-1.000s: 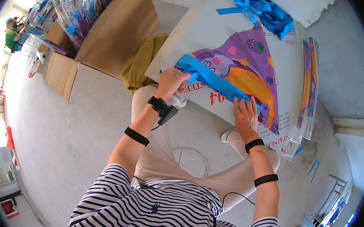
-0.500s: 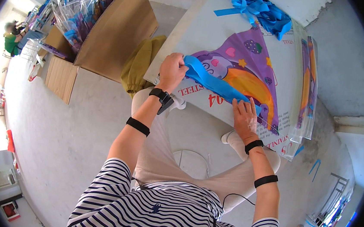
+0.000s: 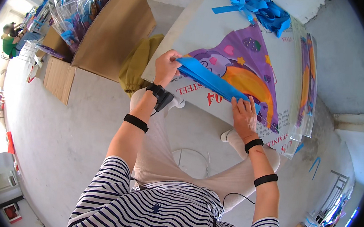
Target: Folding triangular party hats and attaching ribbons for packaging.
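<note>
A folded blue ribbon (image 3: 208, 80) stretches across the near edge of a purple printed sheet (image 3: 245, 42), roughly triangular, with an orange and lilac cartoon figure. Its far-left end is pinched between the fingers of my left hand (image 3: 167, 69), past the corner of the sheet. My right hand (image 3: 245, 119) lies with fingers stretched out, pressing the ribbon's other end down near the sheet's right corner. Beneath both is a white board-like work surface (image 3: 188, 36) with red lettering. Part of the sheet's near edge is hidden under the ribbon.
A heap of blue ribbons (image 3: 260, 10) lies at the far edge of the surface. Clear plastic packets (image 3: 306, 85) stand along its right side. To the left are a cardboard box (image 3: 116, 25) with bagged items and olive cloth (image 3: 139, 62). A person in green (image 3: 9, 45) sits far left.
My left hand has drawn slightly left with the ribbon's end. The ribbon now runs straighter and tauter. My right hand has stayed nearly in place.
</note>
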Demonstrator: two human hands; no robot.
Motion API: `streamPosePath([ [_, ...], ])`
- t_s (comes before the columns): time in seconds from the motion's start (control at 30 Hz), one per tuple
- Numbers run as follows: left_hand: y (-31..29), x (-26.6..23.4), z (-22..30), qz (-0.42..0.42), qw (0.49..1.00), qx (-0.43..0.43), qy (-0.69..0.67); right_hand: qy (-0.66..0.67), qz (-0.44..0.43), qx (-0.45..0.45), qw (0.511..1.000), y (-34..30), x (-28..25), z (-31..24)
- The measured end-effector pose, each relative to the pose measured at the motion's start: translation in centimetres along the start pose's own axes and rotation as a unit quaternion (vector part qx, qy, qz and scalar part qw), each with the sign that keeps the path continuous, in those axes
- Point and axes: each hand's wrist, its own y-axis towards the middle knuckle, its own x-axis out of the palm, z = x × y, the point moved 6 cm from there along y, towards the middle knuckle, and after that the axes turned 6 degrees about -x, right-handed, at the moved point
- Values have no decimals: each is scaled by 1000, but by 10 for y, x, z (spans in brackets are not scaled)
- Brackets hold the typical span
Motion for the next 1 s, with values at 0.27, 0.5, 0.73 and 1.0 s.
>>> streamPosePath([
  [0.27,-1,2,5,-87,989,-11,-119,4,-5,5,1000,-2,1,0],
  [0.5,7,-6,-8,-119,987,-34,-105,7,4,3,1000,-2,2,-1],
  [0.73,-1,-9,8,45,957,209,197,13,6,6,1000,-2,1,0],
  [1.0,-12,3,-1,133,921,224,289,4,5,12,1000,-6,-2,2],
])
